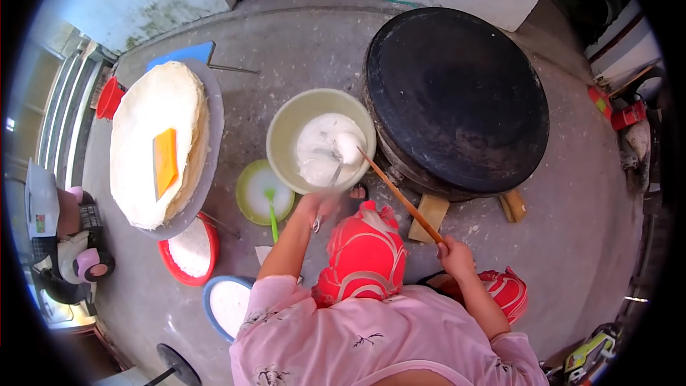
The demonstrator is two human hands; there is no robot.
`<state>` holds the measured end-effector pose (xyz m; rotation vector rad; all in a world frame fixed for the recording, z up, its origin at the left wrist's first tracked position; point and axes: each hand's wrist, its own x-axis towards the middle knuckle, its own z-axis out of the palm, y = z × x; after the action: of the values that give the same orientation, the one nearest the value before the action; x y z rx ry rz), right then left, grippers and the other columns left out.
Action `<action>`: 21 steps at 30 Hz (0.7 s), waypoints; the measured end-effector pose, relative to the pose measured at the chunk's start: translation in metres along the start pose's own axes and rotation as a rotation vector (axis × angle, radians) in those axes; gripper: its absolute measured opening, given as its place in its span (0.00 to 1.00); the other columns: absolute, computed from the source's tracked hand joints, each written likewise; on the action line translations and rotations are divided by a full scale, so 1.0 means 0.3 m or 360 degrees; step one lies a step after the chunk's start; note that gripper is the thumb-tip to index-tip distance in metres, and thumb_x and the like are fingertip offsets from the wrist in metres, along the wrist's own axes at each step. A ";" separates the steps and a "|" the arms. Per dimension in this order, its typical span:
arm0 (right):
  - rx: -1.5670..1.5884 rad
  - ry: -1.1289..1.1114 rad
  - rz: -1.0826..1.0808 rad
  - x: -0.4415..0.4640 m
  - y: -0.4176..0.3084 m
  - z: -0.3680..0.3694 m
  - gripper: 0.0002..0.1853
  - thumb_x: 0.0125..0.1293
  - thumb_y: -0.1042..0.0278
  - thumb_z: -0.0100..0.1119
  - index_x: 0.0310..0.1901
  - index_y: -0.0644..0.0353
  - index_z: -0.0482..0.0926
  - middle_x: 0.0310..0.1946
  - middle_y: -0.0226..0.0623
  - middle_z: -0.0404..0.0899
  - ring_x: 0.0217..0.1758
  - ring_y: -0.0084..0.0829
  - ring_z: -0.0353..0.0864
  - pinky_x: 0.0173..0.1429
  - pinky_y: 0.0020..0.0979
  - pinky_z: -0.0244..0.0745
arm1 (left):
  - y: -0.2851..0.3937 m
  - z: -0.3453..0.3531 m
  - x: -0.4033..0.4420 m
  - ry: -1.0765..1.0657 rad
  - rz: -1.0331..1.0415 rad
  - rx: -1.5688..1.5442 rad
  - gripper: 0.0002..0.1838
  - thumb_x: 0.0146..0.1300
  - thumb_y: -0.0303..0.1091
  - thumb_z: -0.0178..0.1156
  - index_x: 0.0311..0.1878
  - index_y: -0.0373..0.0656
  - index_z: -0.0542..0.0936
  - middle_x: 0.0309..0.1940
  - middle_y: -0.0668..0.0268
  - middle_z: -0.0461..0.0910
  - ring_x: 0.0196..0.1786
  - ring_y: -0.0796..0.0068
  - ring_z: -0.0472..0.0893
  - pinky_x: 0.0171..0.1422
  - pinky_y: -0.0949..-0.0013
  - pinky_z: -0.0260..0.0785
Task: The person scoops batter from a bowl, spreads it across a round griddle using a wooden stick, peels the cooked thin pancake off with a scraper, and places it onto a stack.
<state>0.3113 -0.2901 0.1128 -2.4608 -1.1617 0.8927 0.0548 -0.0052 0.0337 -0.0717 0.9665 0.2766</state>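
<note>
A pale plastic basin (280, 129) holds thick white batter (314, 143). My left hand (320, 207), blurred by motion, is closed round the handle of a metal ladle (334, 175) that reaches down into the batter. In my right hand (456, 257) is a long wooden stick (404, 200), gripped near its lower end. Its far tip meets a rounded white lump of batter (350, 147) above the basin's right side. The ladle's bowl is partly hidden by batter. Just right of the basin stands a large round black griddle (457, 100).
At left, an orange scraper (166, 161) lies on a tall stack of thin round pancakes (136, 164). A green bowl (243, 204) with white liquid and a green spoon (272, 214) sits below the basin. Red (213, 271) and blue (209, 307) basins hold white powder. Wood blocks (429, 218) support the griddle.
</note>
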 end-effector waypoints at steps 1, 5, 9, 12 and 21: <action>0.0132 0.0012 -0.0011 -0.001 -0.013 -0.011 0.07 0.62 0.65 0.50 0.32 0.60 0.72 0.23 0.48 0.76 0.30 0.49 0.76 0.34 0.42 0.69 | 0.005 -0.025 -0.022 -0.0130 -0.0023 -0.0084 0.18 0.69 0.44 0.40 0.45 0.37 0.70 0.20 0.67 0.64 0.14 0.83 0.57 0.14 0.80 0.51; 0.0642 0.0049 -0.0089 -0.009 -0.024 -0.014 0.10 0.65 0.63 0.49 0.35 0.61 0.74 0.20 0.38 0.75 0.23 0.33 0.75 0.29 0.31 0.68 | 0.019 -0.103 -0.158 -0.0161 0.0033 0.0018 0.18 0.68 0.44 0.43 0.48 0.37 0.69 0.19 0.67 0.65 0.13 0.83 0.58 0.14 0.80 0.50; 0.1064 0.0019 -0.0094 -0.007 -0.017 -0.001 0.14 0.70 0.61 0.44 0.35 0.60 0.77 0.18 0.25 0.72 0.20 0.14 0.64 0.25 0.18 0.60 | 0.022 -0.069 -0.354 -0.0254 0.0218 0.0283 0.18 0.68 0.44 0.44 0.48 0.38 0.69 0.18 0.65 0.67 0.13 0.82 0.59 0.14 0.79 0.50; 0.1325 -0.0014 0.0027 -0.009 -0.029 -0.027 0.14 0.70 0.62 0.44 0.41 0.59 0.78 0.19 0.24 0.71 0.19 0.13 0.62 0.24 0.16 0.57 | 0.014 -0.036 -0.458 -0.0313 0.0373 0.0449 0.18 0.68 0.44 0.45 0.48 0.38 0.70 0.18 0.65 0.67 0.13 0.81 0.59 0.14 0.78 0.50; 0.1619 0.0013 0.0113 -0.021 -0.062 -0.098 0.11 0.62 0.72 0.57 0.46 0.63 0.76 0.29 0.26 0.76 0.30 0.16 0.73 0.36 0.17 0.67 | 0.003 0.148 -0.670 -0.0165 0.0876 0.0708 0.17 0.67 0.41 0.47 0.46 0.33 0.71 0.16 0.63 0.69 0.12 0.80 0.61 0.13 0.78 0.51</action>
<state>0.3159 -0.2827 0.1471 -1.6503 -0.4083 1.1154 -0.0175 -0.0365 0.2240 0.6183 0.9117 0.5567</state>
